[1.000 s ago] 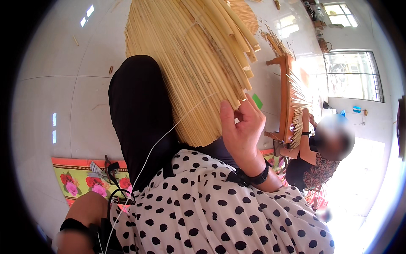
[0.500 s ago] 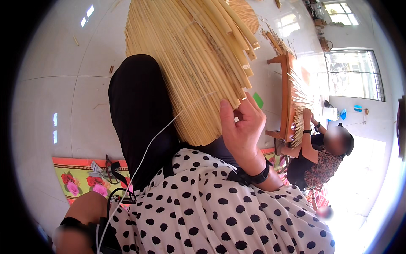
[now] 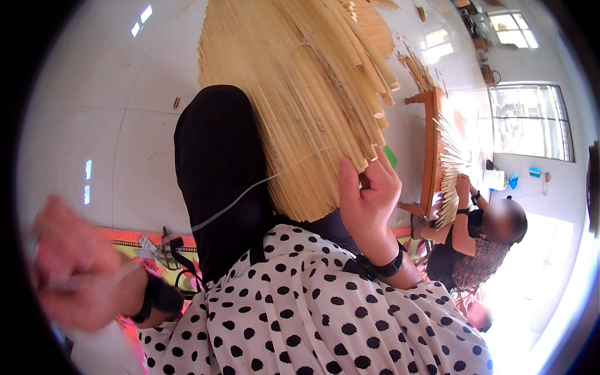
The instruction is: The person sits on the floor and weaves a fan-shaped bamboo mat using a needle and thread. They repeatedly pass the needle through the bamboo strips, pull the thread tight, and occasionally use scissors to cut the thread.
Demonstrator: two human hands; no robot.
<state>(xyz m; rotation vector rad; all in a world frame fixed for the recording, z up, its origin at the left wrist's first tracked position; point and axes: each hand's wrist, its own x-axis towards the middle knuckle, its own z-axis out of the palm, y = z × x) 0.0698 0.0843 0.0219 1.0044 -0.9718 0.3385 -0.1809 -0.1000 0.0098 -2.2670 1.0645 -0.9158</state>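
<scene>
A mat of thin, straw-coloured reed stalks (image 3: 284,94) lies over my lap, its stalk ends uneven along the right side. My right hand (image 3: 373,203) pinches the mat's lower right edge, thumb on top and fingers bent under the stalk ends. A white string (image 3: 234,199) comes out of the mat near that hand and runs down left across my dark trouser leg. At the far left my left hand (image 3: 78,269), smeared by motion, is curled round the string's other part. Which fingers grip it I cannot make out.
At the right a co-worker (image 3: 481,244) handles pale sticks (image 3: 451,162) on a wooden bench (image 3: 431,144). Another round mat (image 3: 378,31) and stalk scraps (image 3: 419,69) lie on the tiled floor. A flowered cloth (image 3: 125,245) is at the lower left.
My left hand has come up into view at the far left, lifting the string outward from its lower run. The view has shifted slightly; my right hand keeps its hold on the mat edge.
</scene>
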